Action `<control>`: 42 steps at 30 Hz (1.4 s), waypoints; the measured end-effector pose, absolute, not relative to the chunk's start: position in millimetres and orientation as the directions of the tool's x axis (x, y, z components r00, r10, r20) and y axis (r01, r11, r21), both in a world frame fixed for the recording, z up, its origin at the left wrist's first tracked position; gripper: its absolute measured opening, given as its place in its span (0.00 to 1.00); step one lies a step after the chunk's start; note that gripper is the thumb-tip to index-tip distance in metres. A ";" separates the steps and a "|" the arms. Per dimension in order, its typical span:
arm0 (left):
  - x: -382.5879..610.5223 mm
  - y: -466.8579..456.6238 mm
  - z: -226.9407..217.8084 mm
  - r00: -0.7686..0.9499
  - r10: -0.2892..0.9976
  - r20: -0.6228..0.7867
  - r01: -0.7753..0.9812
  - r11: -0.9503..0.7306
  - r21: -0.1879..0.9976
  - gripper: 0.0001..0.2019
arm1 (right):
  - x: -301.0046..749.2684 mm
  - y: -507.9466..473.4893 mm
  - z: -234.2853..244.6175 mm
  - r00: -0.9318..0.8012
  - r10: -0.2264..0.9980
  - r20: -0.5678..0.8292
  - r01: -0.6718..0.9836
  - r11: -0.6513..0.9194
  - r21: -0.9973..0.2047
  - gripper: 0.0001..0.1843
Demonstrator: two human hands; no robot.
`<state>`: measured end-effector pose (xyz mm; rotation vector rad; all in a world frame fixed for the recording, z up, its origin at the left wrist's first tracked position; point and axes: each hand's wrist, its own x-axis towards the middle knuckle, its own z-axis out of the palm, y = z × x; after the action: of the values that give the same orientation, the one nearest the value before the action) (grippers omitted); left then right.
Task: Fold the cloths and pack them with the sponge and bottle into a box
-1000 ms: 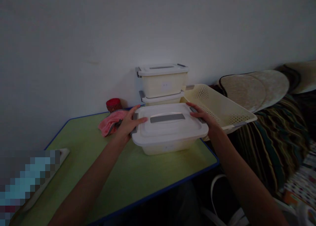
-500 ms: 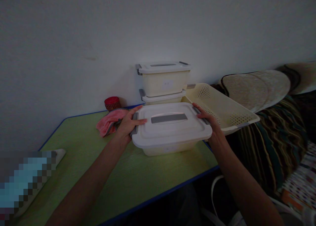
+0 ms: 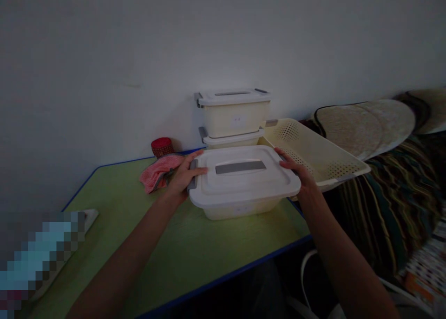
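A cream storage box (image 3: 240,210) with a white lid (image 3: 244,184) is on the table in front of me. Its lid carries a grey folding handle (image 3: 240,167). My left hand (image 3: 186,175) grips the left end by the grey latch (image 3: 192,176), thumb on the lid and fingers along the side. At the right end my right hand (image 3: 296,170) is closed round the edge, thumb and fingers by the latch there, which it mostly hides. Behind it stand two similar lidded boxes, the upper box (image 3: 237,117) resting on the lower box (image 3: 233,140).
Right of the stack sits a large cream perforated basket (image 3: 313,152), beside a striped sofa (image 3: 393,198) with cushions. A pink cloth (image 3: 158,170) and a red round container (image 3: 162,146) lie left on the green table (image 3: 132,221). A pixelated flat object (image 3: 45,254) is at the left.
The whole view has shifted slightly, so things appear a little farther right. Less of the grey latch shows by my right hand. Both hands stay on the box.
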<state>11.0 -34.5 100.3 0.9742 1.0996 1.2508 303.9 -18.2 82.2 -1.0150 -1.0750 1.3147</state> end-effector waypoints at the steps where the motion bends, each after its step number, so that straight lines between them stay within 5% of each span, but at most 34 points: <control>1: 9.0 -34.4 99.7 0.018 0.996 -0.087 -0.208 0.089 0.974 0.31 | 304.3 -17.9 82.0 -0.028 0.999 0.027 -0.219 0.021 -0.975 0.25; 21: -23.1 -22.5 70.0 0.308 0.949 0.065 -0.316 0.038 0.948 0.35 | 302.5 -19.4 86.1 -0.028 0.999 0.025 -0.221 0.018 -0.975 0.22; 42: -30.1 -19.4 49.5 0.353 0.931 0.091 -0.467 0.091 0.880 0.39 | 312.1 -24.7 90.4 0.088 0.995 0.040 -0.111 0.050 -0.993 0.16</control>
<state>-30.1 -19.4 49.5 0.9968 0.5819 1.1308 312.1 -24.7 90.4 -1.1331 -1.0847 1.1651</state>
